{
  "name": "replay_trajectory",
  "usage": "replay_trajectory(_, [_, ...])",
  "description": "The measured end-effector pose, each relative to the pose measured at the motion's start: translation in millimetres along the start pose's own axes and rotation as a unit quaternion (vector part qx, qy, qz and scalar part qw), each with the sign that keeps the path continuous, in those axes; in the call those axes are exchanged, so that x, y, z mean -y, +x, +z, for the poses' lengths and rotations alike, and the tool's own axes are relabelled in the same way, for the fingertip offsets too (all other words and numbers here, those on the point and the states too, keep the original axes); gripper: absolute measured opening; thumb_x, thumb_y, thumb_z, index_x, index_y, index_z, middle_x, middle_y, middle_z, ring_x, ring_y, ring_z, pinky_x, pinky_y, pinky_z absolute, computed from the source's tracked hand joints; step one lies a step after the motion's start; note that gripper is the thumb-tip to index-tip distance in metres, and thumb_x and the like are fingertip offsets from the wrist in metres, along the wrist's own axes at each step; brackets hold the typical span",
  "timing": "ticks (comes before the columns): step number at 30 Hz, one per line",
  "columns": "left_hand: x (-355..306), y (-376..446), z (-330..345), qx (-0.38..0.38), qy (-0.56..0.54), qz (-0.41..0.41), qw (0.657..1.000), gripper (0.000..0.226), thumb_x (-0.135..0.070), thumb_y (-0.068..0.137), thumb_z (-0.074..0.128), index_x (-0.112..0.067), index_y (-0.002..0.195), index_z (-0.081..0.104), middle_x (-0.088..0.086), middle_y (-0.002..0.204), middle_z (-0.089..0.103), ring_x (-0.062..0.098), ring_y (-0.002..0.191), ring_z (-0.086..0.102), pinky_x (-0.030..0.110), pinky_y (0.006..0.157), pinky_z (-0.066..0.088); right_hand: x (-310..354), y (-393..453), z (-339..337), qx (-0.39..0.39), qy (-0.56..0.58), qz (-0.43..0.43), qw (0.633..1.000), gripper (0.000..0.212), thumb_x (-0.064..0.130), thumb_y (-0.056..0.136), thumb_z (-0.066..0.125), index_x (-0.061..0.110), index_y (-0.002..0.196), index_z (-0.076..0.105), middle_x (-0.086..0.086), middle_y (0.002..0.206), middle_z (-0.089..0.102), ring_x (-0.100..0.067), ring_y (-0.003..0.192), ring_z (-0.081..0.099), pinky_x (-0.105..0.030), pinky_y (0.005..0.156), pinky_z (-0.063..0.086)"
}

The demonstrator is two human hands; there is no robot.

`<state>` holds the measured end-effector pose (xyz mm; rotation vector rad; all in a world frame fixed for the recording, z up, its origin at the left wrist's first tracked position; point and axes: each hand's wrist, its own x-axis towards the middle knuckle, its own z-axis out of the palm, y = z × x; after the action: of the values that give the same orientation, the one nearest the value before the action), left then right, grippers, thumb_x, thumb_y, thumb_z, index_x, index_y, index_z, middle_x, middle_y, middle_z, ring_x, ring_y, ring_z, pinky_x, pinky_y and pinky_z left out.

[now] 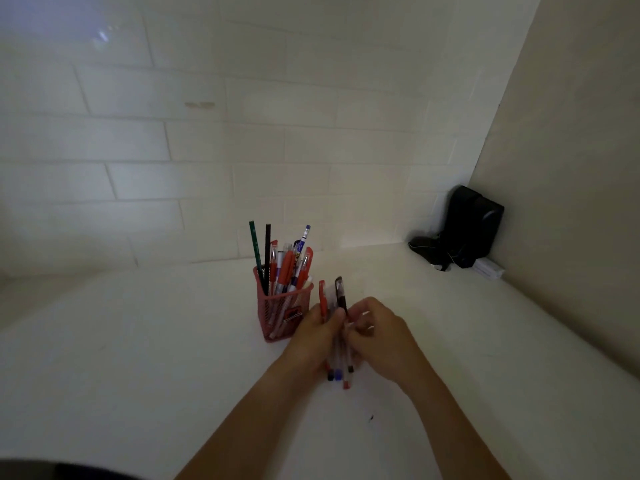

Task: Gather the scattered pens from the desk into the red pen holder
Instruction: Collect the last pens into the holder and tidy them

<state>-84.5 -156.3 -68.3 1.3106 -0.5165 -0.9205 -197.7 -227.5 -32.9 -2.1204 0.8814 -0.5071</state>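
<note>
A red mesh pen holder stands on the white desk, filled with several pens and pencils that stick up out of it. Just right of it, my left hand grips a bundle of pens held roughly upright, red and black caps on top and coloured ends poking out below. My right hand is closed on the same bundle from the right side. Both hands hover low over the desk, touching each other around the pens.
A black device with cables sits in the far right corner, beside a small white box. A tiled wall rises behind the desk and a beige panel closes the right side. Small dark specks mark the desk near my right forearm.
</note>
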Motion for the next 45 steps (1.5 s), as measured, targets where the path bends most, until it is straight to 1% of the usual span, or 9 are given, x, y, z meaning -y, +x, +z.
replay_trajectory(7, [-6,-8,10,0.032,-0.001,0.075,0.997,0.03,-0.015,0.106,0.05,-0.015,0.135,0.056,0.017,0.121,0.072,0.025,0.107,0.073,0.04,0.089,0.062,8,-4,-13,0.004,0.018,-0.011,1.0,0.011,0.014,0.084,0.07,0.022,0.091,0.065,-0.004,0.078,0.076,-0.018,0.066,0.076,-0.046,0.071,0.064])
replay_trajectory(14, [-64,-36,11,-0.001,0.092,0.268,0.959,0.045,-0.013,0.105,0.051,-0.051,0.13,0.045,-0.014,0.119,0.065,0.01,0.111,0.065,0.025,0.09,0.056,61,-16,-29,-0.035,0.058,-0.123,0.99,0.014,0.006,0.088,0.067,0.019,0.094,0.067,-0.001,0.076,0.075,-0.015,0.066,0.076,-0.04,0.072,0.064])
replay_trajectory(18, [-111,-44,-11,-0.003,0.092,0.359,0.929,0.025,-0.014,0.106,0.048,-0.029,0.126,0.05,0.01,0.112,0.064,0.031,0.104,0.063,0.039,0.093,0.057,109,-8,-29,-0.063,0.078,-0.208,0.973,0.019,0.014,0.094,0.065,0.019,0.112,0.066,0.003,0.092,0.076,-0.008,0.074,0.076,-0.023,0.068,0.062])
replay_trajectory(23, [-134,-27,-45,-0.013,0.114,0.387,0.915,0.032,-0.019,0.108,0.043,-0.02,0.139,0.047,0.007,0.125,0.064,0.021,0.12,0.063,0.042,0.106,0.052,140,16,0,-0.114,0.084,-0.249,0.958,0.025,0.015,0.097,0.061,0.018,0.122,0.063,0.006,0.093,0.072,0.0,0.07,0.07,-0.006,0.059,0.052])
replay_trajectory(27, [-112,-11,-64,-0.039,0.185,0.379,0.906,0.031,-0.027,0.107,0.041,-0.056,0.116,0.046,0.025,0.125,0.053,0.018,0.11,0.06,0.025,0.094,0.05,126,25,29,-0.134,0.036,-0.233,0.963,0.014,0.013,0.097,0.058,0.016,0.109,0.063,0.008,0.082,0.067,0.005,0.062,0.06,-0.006,0.056,0.046])
replay_trajectory(31, [-86,-1,-74,-0.076,0.313,0.412,0.852,0.031,-0.031,0.107,0.038,-0.016,0.133,0.046,0.003,0.123,0.044,0.013,0.115,0.048,0.028,0.103,0.043,108,28,44,-0.144,-0.001,-0.213,0.966,0.006,0.015,0.097,0.058,0.015,0.094,0.064,0.003,0.075,0.066,-0.002,0.062,0.058,-0.01,0.058,0.046])
replay_trajectory(37, [-74,5,-68,-0.205,0.389,0.461,0.771,0.014,-0.022,0.106,0.046,-0.016,0.118,0.05,-0.001,0.133,0.036,0.019,0.121,0.037,0.039,0.106,0.042,92,29,58,-0.175,-0.059,-0.214,0.959,0.01,0.018,0.097,0.061,0.012,0.095,0.069,0.004,0.087,0.05,0.0,0.069,0.047,-0.008,0.066,0.041])
replay_trajectory(42, [-67,6,-75,-0.189,0.388,0.432,0.791,0.028,-0.034,0.105,0.039,-0.013,0.11,0.057,-0.001,0.129,0.037,0.019,0.117,0.038,0.044,0.102,0.044,85,26,62,-0.154,-0.027,-0.247,0.956,0.019,0.011,0.096,0.062,0.009,0.113,0.07,0.008,0.105,0.047,-0.005,0.092,0.056,-0.018,0.086,0.054])
replay_trajectory(45, [-63,5,-75,-0.186,0.38,0.434,0.795,0.029,-0.035,0.105,0.039,-0.017,0.117,0.058,-0.005,0.129,0.035,0.018,0.118,0.037,0.045,0.104,0.043,81,23,60,-0.168,0.008,-0.263,0.95,0.021,0.012,0.095,0.064,0.011,0.114,0.071,0.007,0.112,0.052,0.007,0.092,0.055,-0.006,0.084,0.05])
